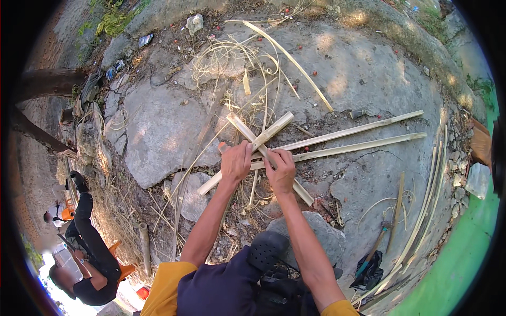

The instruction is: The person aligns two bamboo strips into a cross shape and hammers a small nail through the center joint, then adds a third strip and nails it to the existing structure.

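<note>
Two split bamboo pieces cross in an X on the rocky ground in front of me: one bamboo piece point(279, 125) slants from upper right to lower left, the other bamboo piece point(302, 193) the opposite way. Two longer bamboo strips point(363, 126) run from the crossing to the right. My left hand point(235, 162) is closed on the pieces just left of the crossing. Close beside it, my right hand point(281, 171) grips the piece slanting to lower right, with thumb and fingers bent around it. My fingers hide part of the joint. A small orange thing point(223, 147) shows beside my left hand.
Bamboo shavings point(226, 57) and a curved strip point(295, 55) lie beyond. Long thin strips point(429, 195), a teal-and-black handled tool point(373, 247) and a black plastic bag point(370, 269) are at right. A stone point(313, 231) sits near my foot. Another person point(87, 253) sits at left.
</note>
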Available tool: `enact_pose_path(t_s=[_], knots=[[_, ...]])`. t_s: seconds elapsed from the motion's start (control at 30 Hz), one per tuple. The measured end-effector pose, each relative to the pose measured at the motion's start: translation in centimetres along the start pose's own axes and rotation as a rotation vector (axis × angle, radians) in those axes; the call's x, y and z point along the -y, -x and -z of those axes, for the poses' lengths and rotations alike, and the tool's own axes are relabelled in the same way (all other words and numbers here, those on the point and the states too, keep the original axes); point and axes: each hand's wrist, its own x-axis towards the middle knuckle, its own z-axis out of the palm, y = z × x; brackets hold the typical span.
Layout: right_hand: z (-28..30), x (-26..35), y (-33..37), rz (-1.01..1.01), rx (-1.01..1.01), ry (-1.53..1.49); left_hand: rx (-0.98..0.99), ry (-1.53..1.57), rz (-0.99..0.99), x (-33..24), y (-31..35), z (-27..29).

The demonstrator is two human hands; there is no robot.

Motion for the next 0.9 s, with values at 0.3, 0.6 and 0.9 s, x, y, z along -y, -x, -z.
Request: enact_pose_path(t_s=[0.3,0.6,0.9], knots=[[0.2,0.3,-0.3,-0.007,-0.001,0.010,0.011,0.007,0.009,0.0,-0.1,-0.1],[-0.1,0.3,0.0,-0.011,0.005,0.034,-0.155,0.069,-0.097,-0.2,0.3,-0.6],[0.1,0.1,0.0,-0.011,0.004,0.050,-0.205,-0.035,-0.020,-0.2,-0.1,-1.7]])
